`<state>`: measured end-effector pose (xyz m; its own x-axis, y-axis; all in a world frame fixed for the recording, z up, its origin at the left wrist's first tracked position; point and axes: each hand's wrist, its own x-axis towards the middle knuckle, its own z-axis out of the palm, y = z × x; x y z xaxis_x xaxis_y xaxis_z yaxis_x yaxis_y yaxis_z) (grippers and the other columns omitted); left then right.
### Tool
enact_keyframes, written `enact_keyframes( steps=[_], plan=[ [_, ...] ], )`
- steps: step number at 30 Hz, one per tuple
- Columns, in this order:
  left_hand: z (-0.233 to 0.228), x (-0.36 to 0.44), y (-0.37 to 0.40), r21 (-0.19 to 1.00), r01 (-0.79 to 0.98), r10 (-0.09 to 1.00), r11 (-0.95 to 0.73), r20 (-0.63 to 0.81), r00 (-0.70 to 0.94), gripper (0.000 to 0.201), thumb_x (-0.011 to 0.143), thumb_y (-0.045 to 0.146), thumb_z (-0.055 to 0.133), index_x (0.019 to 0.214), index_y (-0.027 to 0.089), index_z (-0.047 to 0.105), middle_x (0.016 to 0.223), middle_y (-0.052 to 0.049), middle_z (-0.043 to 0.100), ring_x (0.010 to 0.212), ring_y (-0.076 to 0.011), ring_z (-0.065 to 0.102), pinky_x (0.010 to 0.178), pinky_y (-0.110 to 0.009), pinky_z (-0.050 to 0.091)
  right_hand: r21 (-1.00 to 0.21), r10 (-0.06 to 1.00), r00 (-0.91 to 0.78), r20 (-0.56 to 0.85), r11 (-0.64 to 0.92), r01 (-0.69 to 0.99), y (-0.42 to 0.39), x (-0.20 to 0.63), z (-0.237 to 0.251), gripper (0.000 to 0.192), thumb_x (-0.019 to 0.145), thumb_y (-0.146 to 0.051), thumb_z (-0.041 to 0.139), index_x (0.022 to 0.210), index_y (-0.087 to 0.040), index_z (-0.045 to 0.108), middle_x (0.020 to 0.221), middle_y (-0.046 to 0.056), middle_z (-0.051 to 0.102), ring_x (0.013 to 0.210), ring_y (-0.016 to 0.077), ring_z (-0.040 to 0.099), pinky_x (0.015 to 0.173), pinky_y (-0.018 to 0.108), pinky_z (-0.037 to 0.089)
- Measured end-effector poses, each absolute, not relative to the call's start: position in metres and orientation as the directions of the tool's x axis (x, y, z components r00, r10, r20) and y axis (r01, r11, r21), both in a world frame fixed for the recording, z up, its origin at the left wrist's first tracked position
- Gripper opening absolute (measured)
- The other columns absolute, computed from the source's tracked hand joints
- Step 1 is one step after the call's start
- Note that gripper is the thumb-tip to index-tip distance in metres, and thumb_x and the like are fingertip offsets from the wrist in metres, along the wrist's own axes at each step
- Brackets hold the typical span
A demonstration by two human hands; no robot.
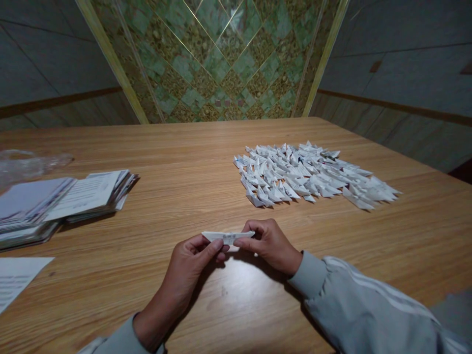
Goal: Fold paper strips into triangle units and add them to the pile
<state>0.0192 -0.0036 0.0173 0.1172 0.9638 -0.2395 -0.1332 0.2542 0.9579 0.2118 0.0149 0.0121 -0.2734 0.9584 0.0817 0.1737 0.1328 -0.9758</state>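
Observation:
Between my two hands is a folded paper boat point(228, 236), long and narrow with pointed ends and some print on its side. My left hand point(191, 258) pinches it from the left, thumb on the near face. From the other side, my right hand point(269, 243) grips the right end between thumb and fingers. The boat is held just above the wooden table point(177, 196). Beyond my right hand, many folded white paper boats point(295, 172) lie crowded together on the table.
Stacks of printed paper point(84, 196) lie at the left, with a crumpled clear plastic bag point(33, 162) behind them. A single printed sheet point(22, 278) rests at the near left edge. A green patterned tile wall point(228, 64) rises past the table's far edge.

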Motion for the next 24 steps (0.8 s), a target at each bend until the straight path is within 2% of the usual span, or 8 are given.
enact_keyframes(
  steps=[3,7,9,15,18,21,24],
  plan=[
    [0.015,0.017,-0.003,0.961,-0.134,0.968,0.243,-0.232,0.092,0.031,0.067,0.042,0.085,0.071,0.013,0.074,0.061,-0.002,0.070,0.058,-0.0135,0.062,0.057,-0.022,0.049,-0.982,0.955,-0.286,0.080,0.124,0.140,0.015,0.211,0.012,0.027,0.077,-0.037,0.074,0.067,-0.015,0.064,0.058,-0.003,0.057,0.055,0.0094,0.045,0.052,0.022,0.031],
    [0.010,0.013,0.000,0.963,-0.126,0.970,0.239,-0.232,0.071,0.037,0.063,0.046,0.087,0.074,0.013,0.074,0.063,-0.003,0.071,0.059,-0.0149,0.063,0.059,-0.024,0.051,-0.999,0.921,-0.388,-0.026,-0.038,-0.023,0.017,0.213,0.013,0.036,0.078,-0.050,0.073,0.075,-0.015,0.064,0.065,0.000,0.065,0.055,0.0116,0.055,0.054,0.024,0.042],
    [0.008,0.011,0.002,0.963,-0.123,0.970,0.241,-0.235,0.060,0.038,0.063,0.047,0.088,0.076,0.013,0.075,0.065,-0.003,0.071,0.060,-0.0151,0.064,0.059,-0.024,0.052,-0.996,0.905,-0.425,-0.027,-0.058,-0.062,0.018,0.215,0.014,0.041,0.079,-0.055,0.072,0.077,-0.015,0.065,0.066,0.001,0.066,0.054,0.0104,0.054,0.054,0.024,0.043],
    [0.010,0.007,0.007,0.960,-0.120,0.968,0.252,-0.250,0.033,0.044,0.061,0.055,0.086,0.070,0.013,0.075,0.061,-0.003,0.069,0.060,-0.0150,0.063,0.059,-0.023,0.053,-0.997,0.873,-0.485,0.045,0.012,-0.072,0.023,0.222,0.017,0.047,0.084,-0.060,0.066,0.076,-0.013,0.067,0.067,0.001,0.067,0.053,0.0070,0.045,0.054,0.022,0.037],
    [0.012,0.009,0.007,0.964,-0.120,0.970,0.239,-0.243,-0.021,0.046,0.054,0.056,0.089,0.068,0.014,0.074,0.061,-0.003,0.070,0.059,-0.0140,0.061,0.056,-0.021,0.051,-0.999,0.881,-0.472,0.038,0.015,-0.052,0.026,0.223,0.016,0.049,0.080,-0.061,0.069,0.074,-0.013,0.069,0.066,0.001,0.066,0.054,0.0080,0.048,0.054,0.023,0.037],
    [0.013,0.012,0.005,0.958,-0.134,0.962,0.253,-0.264,-0.068,0.050,0.047,0.057,0.091,0.069,0.015,0.075,0.063,-0.004,0.072,0.058,-0.0145,0.061,0.054,-0.020,0.051,-0.998,0.918,-0.397,0.006,-0.017,-0.055,0.029,0.223,0.015,0.048,0.069,-0.060,0.079,0.073,-0.013,0.071,0.064,0.000,0.064,0.055,0.0089,0.050,0.053,0.023,0.036],
    [0.012,0.013,0.005,0.957,-0.147,0.960,0.249,-0.264,-0.090,0.050,0.046,0.058,0.091,0.070,0.016,0.076,0.063,-0.004,0.072,0.057,-0.0142,0.061,0.052,-0.020,0.050,-0.998,0.935,-0.354,-0.026,-0.047,-0.052,0.030,0.225,0.017,0.046,0.062,-0.057,0.084,0.070,-0.013,0.071,0.063,-0.001,0.063,0.055,0.0089,0.048,0.054,0.024,0.036]
  ],
)
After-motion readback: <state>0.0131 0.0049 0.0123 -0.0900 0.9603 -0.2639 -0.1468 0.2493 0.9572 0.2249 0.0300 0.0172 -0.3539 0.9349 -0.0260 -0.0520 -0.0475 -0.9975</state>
